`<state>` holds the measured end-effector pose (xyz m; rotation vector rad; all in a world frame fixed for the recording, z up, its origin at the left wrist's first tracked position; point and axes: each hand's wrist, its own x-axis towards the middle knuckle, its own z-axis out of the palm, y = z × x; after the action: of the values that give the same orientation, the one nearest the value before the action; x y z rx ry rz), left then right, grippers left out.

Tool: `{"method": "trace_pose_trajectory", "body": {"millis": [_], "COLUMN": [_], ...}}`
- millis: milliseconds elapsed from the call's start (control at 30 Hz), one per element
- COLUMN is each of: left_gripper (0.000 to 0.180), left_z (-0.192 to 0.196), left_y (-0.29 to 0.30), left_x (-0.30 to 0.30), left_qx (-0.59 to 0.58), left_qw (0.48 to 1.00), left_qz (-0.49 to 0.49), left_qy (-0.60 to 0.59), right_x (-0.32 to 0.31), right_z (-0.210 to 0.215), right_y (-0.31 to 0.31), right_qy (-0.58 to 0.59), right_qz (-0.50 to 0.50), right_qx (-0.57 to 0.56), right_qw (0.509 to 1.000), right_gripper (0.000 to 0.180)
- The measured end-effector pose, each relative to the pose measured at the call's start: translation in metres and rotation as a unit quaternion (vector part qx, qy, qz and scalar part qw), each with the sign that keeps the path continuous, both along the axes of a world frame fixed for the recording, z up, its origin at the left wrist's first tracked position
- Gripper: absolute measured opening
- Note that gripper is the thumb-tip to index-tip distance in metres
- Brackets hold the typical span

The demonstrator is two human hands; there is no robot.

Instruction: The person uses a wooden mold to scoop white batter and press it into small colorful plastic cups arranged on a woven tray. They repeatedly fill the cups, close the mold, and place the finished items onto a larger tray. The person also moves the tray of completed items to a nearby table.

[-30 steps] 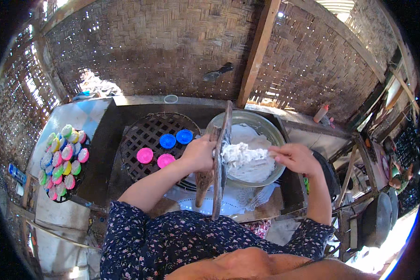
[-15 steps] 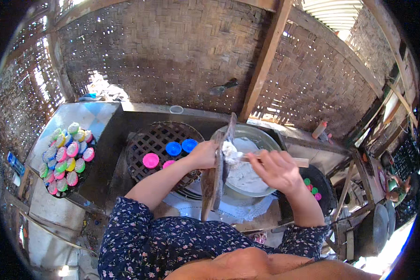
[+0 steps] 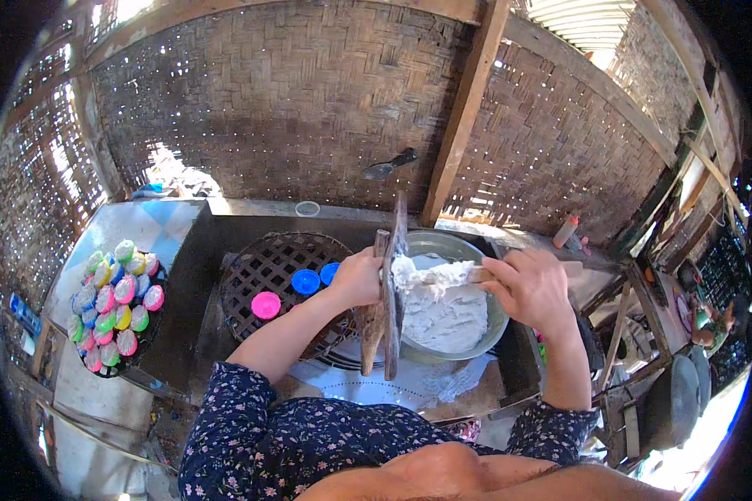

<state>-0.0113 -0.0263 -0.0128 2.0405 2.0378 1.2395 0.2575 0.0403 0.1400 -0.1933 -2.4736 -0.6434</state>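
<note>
Here, one bowl holds white paste, and the lattice tray to its left bears two blue cups and one pink cup in plain view. The left hand, arm outstretched, curls tightly around one upright wooden board; the right hand, back upward, closes its fingers on one wooden spatula, its paste-covered end meeting the board above the bowl.

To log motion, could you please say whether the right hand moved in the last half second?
Yes, the right hand moved rightward relative to the wooden post.
</note>
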Motion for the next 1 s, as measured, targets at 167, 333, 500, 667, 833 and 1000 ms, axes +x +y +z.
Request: {"method": "trace_pose_trajectory", "body": {"millis": [167,333,500,667,833,1000], "left_gripper": [0.032,0.042,0.041,0.037,0.037,0.036], "left_z": [-0.002,-0.006,-0.005,-0.017,-0.027,0.005], "left_y": [0.012,0.022,0.027,0.028,0.051,0.043], "left_x": [0.020,0.015,0.003,-0.027,-0.027,0.028], "left_qx": [-0.080,-0.123,-0.129,-0.135,-0.021,-0.054], "left_qw": [0.995,0.992,0.990,0.989,0.995,0.990], "left_qz": [0.045,0.023,-0.048,-0.033,-0.032,0.026], "left_qy": [0.036,0.028,-0.023,-0.050,-0.095,-0.125], "right_x": [-0.031,-0.049,-0.033,-0.004,0.005,-0.055], "right_z": [-0.024,-0.044,-0.046,-0.036,-0.097,-0.156], "right_y": [0.007,-0.003,-0.006,-0.003,0.031,0.019], "right_qy": [-0.115,-0.114,-0.051,0.069,0.371,0.367], "right_qz": [-0.051,-0.037,0.054,0.049,-0.136,0.036], "right_qx": [-0.025,0.026,0.220,0.162,-0.294,-0.652], "right_qw": [0.992,0.992,0.973,0.983,0.870,0.663], "right_gripper": [0.024,0.021,0.025,0.023,0.017,0.016]}}
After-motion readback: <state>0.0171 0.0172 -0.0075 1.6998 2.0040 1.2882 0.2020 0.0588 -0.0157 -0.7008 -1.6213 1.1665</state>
